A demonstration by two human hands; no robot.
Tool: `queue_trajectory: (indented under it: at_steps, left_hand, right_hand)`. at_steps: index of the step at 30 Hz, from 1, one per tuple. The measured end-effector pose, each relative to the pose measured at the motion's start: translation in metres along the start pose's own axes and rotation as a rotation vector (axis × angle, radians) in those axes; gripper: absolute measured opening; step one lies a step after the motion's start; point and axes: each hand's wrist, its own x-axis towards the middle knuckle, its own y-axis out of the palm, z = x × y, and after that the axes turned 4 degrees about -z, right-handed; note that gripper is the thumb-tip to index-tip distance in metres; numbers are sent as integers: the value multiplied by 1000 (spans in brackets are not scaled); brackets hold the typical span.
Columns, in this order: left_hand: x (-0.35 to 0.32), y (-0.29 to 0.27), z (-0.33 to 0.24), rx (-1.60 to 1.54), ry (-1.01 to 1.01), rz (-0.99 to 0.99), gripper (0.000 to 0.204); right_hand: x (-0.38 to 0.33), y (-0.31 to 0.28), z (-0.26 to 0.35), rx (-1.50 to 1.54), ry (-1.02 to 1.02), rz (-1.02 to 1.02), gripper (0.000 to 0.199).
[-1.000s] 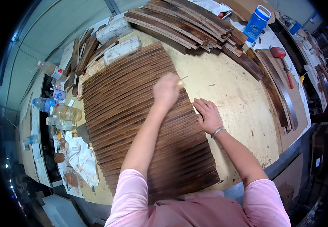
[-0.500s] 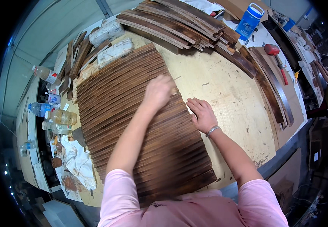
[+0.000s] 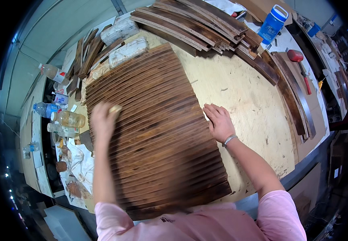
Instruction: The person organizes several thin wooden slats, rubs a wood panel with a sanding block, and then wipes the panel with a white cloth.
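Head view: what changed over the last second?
The left hand, holding a small pale pad, swept from the right edge of the dark wooden slats across to their left edge. The right hand stayed flat at the slats' right edge; the slats did not shift.

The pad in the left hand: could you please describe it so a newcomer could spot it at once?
Start at the wide sheet of dark slats on the plywood table. At its left edge the left hand presses a small pad. It is the only pale yellow thing lying on the brown slats.
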Motion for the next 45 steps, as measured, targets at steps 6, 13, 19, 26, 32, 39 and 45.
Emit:
queue_trajectory:
  at_steps: [6, 13, 19, 26, 32, 39, 45]
  left_hand:
    - [73, 139, -183, -281, 256, 20, 17]
    - [44, 101, -110, -56, 165, 98, 18]
    - [-53, -10, 103, 290, -384, 0, 17]
    - [-14, -5, 10, -16, -569, -114, 26]
    - [54, 103, -148, -159, -114, 9, 25]
    - [54, 108, -93, 36, -208, 26, 22]
    - [65, 131, -126, 30, -327, 21, 21]
  right_hand:
    - [1, 0, -1, 36, -19, -6, 50]
    - [-2, 2, -2, 42, -7, -27, 51]
    - [-1, 3, 0, 23, -15, -11, 54]
    - [-2, 0, -4, 9, -18, -16, 53]
    - [4, -5, 3, 32, -56, -26, 55]
    - [0, -3, 4, 38, -20, -26, 58]
    - [-1, -1, 2, -10, -46, -11, 54]
